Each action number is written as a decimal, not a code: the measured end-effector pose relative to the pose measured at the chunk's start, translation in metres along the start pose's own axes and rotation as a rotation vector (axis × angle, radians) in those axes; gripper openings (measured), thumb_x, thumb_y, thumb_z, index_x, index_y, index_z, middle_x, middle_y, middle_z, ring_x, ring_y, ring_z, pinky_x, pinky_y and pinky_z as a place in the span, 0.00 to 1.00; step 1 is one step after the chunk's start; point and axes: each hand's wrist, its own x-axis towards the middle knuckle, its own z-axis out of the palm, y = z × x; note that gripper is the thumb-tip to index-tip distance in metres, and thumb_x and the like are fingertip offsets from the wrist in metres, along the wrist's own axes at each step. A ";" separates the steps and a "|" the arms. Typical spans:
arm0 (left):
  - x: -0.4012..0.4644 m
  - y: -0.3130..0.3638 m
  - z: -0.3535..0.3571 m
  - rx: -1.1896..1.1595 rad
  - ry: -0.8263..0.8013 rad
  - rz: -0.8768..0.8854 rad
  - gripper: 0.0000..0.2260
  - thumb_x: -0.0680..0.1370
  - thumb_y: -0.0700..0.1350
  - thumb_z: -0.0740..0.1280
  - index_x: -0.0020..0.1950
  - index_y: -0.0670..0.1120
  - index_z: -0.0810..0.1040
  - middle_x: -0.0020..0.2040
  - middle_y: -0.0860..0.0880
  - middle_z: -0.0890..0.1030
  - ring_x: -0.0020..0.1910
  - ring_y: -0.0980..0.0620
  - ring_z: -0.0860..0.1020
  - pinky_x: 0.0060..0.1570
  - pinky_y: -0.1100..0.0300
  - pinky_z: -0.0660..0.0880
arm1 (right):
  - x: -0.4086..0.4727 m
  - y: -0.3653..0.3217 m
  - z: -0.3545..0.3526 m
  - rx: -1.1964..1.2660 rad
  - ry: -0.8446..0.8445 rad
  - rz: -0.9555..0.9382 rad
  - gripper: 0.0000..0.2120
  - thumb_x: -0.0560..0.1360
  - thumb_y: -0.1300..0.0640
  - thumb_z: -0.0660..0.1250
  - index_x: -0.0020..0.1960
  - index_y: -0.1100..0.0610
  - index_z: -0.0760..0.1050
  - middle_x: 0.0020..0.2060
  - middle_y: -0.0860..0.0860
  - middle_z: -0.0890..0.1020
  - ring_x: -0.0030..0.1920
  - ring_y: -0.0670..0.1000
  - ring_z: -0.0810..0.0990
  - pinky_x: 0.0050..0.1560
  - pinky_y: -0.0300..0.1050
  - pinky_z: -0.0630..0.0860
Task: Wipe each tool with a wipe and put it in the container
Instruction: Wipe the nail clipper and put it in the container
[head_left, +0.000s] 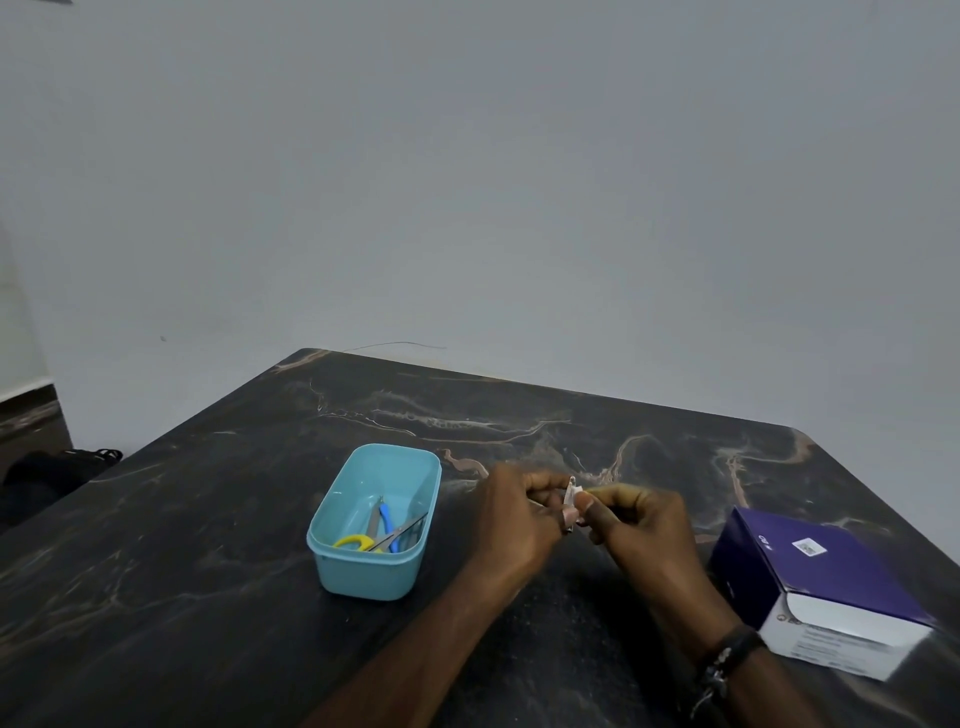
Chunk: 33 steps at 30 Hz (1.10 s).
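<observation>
A light blue plastic container (405, 483) stands on the dark marble table (208, 545). Inside it lie yellow-handled scissors (382, 540) and a blue-handled tool (387, 522). Just right of the container my two hands meet above the table. My left hand (519, 519) grips a small metal tool (570, 493), mostly hidden by the fingers. My right hand (639, 525) pinches a small piece of wipe (592, 491) against that tool; the wipe is barely visible.
A purple and white box (826, 582) lies at the table's right edge, close to my right wrist. A dark bag (57, 470) sits on the floor beyond the left edge. A plain grey wall rises behind the table.
</observation>
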 end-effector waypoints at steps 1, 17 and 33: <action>0.000 0.002 0.000 -0.023 0.014 -0.009 0.11 0.71 0.38 0.75 0.41 0.55 0.81 0.39 0.46 0.85 0.41 0.49 0.85 0.43 0.49 0.83 | 0.000 -0.001 0.000 0.002 0.006 0.000 0.06 0.75 0.59 0.70 0.41 0.54 0.84 0.34 0.49 0.86 0.33 0.43 0.82 0.38 0.40 0.78; -0.004 0.007 0.000 -0.085 -0.041 -0.079 0.10 0.72 0.33 0.73 0.41 0.48 0.80 0.34 0.48 0.81 0.37 0.51 0.81 0.42 0.50 0.82 | 0.000 -0.002 -0.001 0.010 -0.001 0.015 0.07 0.75 0.59 0.69 0.39 0.56 0.83 0.33 0.53 0.85 0.33 0.46 0.81 0.38 0.43 0.78; -0.005 0.006 0.002 -0.081 -0.024 -0.118 0.07 0.69 0.36 0.76 0.46 0.41 0.82 0.39 0.43 0.84 0.37 0.50 0.83 0.40 0.54 0.82 | 0.001 -0.002 -0.004 0.042 0.086 -0.018 0.06 0.74 0.59 0.70 0.40 0.56 0.83 0.32 0.50 0.85 0.34 0.44 0.83 0.37 0.37 0.76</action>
